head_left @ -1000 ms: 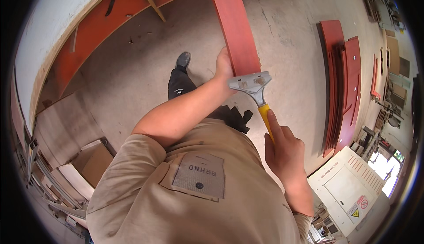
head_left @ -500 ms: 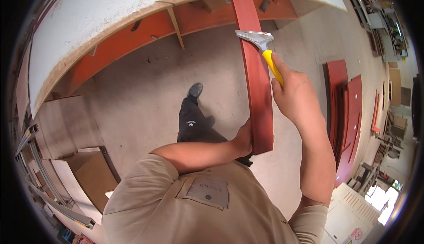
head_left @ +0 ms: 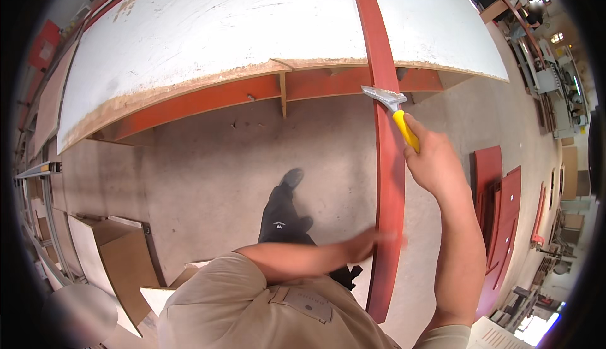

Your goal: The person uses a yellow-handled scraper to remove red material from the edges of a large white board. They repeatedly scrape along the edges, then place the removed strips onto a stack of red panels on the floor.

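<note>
My right hand [head_left: 435,159] is closed round the yellow handle [head_left: 405,131] of a scraper with a wide grey metal head [head_left: 386,96]. The scraper's head lies across a long, narrow red board [head_left: 386,178]. This board runs from the white table top towards my body, its near end overhanging the floor beside my right side. At the board's near part is my left hand [head_left: 363,245], smeared by motion, its fingers reaching across the red face. Whether those fingers grip or only touch the board, I cannot tell.
The white table [head_left: 221,27] has a worn front edge and orange panels beneath. Red panels [head_left: 499,216] are stacked on the floor at the right. A brown-and-white box-like piece [head_left: 126,260] stands at the lower left, near a metal frame [head_left: 41,171].
My view has tilted up, showing more of the table. The red board reaches further down past my left hand, which has shifted and blurred. My right hand keeps hold of the scraper.
</note>
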Action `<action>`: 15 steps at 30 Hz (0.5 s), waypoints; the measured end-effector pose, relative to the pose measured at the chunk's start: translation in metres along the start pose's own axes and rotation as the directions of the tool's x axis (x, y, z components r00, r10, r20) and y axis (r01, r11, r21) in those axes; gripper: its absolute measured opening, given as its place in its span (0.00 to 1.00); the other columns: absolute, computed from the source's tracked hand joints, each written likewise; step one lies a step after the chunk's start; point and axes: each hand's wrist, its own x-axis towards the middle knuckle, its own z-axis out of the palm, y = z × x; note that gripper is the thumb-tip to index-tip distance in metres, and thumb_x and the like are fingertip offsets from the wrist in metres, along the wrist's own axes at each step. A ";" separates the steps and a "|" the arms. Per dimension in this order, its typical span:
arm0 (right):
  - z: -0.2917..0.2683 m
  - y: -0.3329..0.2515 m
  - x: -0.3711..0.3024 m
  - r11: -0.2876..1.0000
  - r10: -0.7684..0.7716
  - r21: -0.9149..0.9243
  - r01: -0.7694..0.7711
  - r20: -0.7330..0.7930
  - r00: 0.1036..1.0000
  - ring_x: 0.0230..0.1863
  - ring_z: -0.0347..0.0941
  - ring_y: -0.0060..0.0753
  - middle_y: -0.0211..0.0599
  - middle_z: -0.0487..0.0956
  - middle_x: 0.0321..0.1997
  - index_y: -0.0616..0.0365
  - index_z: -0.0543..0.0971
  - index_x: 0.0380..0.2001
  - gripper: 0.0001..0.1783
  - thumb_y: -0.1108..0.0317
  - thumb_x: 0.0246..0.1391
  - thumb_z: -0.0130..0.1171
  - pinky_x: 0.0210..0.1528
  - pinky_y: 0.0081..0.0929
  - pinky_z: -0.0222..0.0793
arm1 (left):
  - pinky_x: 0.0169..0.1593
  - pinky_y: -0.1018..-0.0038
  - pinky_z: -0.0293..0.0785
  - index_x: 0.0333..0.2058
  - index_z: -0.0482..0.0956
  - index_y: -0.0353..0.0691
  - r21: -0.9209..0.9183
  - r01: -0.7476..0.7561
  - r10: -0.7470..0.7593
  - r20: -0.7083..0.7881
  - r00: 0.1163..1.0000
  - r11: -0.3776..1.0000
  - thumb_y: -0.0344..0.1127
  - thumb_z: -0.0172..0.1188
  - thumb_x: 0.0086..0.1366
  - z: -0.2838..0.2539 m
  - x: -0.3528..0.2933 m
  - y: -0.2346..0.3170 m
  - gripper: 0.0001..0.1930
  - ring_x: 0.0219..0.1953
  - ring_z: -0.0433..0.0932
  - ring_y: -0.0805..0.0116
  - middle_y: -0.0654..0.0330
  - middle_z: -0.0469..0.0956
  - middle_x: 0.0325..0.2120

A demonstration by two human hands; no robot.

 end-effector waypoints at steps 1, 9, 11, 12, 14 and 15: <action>0.000 0.001 0.001 1.000 0.002 0.005 -0.002 0.004 1.000 0.41 0.79 0.61 0.58 0.82 0.37 0.54 0.73 0.62 0.29 0.71 0.54 0.55 0.48 0.51 0.75 | 0.45 0.67 0.78 0.55 0.69 0.38 0.057 -0.058 0.056 0.035 0.998 0.997 0.38 0.58 0.67 -0.006 0.023 0.039 0.20 0.40 0.78 0.68 0.57 0.77 0.39; -0.009 -0.012 0.028 0.999 0.026 0.043 -0.027 0.026 0.999 0.46 0.77 0.64 0.64 0.80 0.42 0.59 0.71 0.63 0.30 0.72 0.55 0.57 0.52 0.47 0.72 | 0.53 0.67 0.71 0.52 0.73 0.40 0.304 -0.063 0.069 -0.007 0.998 0.951 0.42 0.64 0.62 -0.018 -0.004 -0.019 0.22 0.43 0.75 0.71 0.64 0.76 0.39; -0.009 -0.011 0.042 0.999 0.026 0.027 -0.026 0.000 1.000 0.46 0.77 0.64 0.65 0.80 0.42 0.59 0.71 0.63 0.30 0.72 0.55 0.56 0.52 0.47 0.72 | 0.52 0.67 0.71 0.53 0.73 0.40 0.292 0.206 -0.237 0.076 0.969 0.934 0.39 0.66 0.60 -0.019 -0.035 -0.023 0.24 0.44 0.75 0.72 0.64 0.77 0.40; -0.010 -0.010 0.046 0.999 0.030 0.030 -0.030 -0.001 1.000 0.46 0.77 0.64 0.65 0.80 0.42 0.59 0.71 0.63 0.30 0.72 0.55 0.56 0.52 0.47 0.72 | 0.52 0.68 0.71 0.56 0.70 0.39 0.246 0.173 -0.181 0.011 0.983 0.954 0.39 0.66 0.60 -0.022 -0.021 -0.009 0.27 0.45 0.75 0.72 0.63 0.77 0.41; -0.007 -0.008 0.046 0.998 0.051 0.045 -0.052 0.009 0.999 0.46 0.77 0.64 0.65 0.80 0.42 0.59 0.71 0.63 0.30 0.71 0.55 0.56 0.52 0.48 0.72 | 0.51 0.69 0.73 0.57 0.68 0.34 0.139 0.078 -0.061 -0.121 0.991 0.987 0.37 0.64 0.61 -0.014 0.010 0.050 0.27 0.44 0.76 0.71 0.61 0.77 0.42; -0.007 -0.008 0.047 0.997 0.050 0.051 -0.050 0.005 0.999 0.46 0.77 0.64 0.65 0.80 0.42 0.59 0.71 0.63 0.30 0.72 0.55 0.56 0.52 0.47 0.72 | 0.50 0.69 0.74 0.57 0.68 0.35 0.178 0.058 -0.034 -0.137 0.990 0.982 0.35 0.63 0.62 -0.016 0.018 0.057 0.26 0.45 0.76 0.70 0.60 0.77 0.42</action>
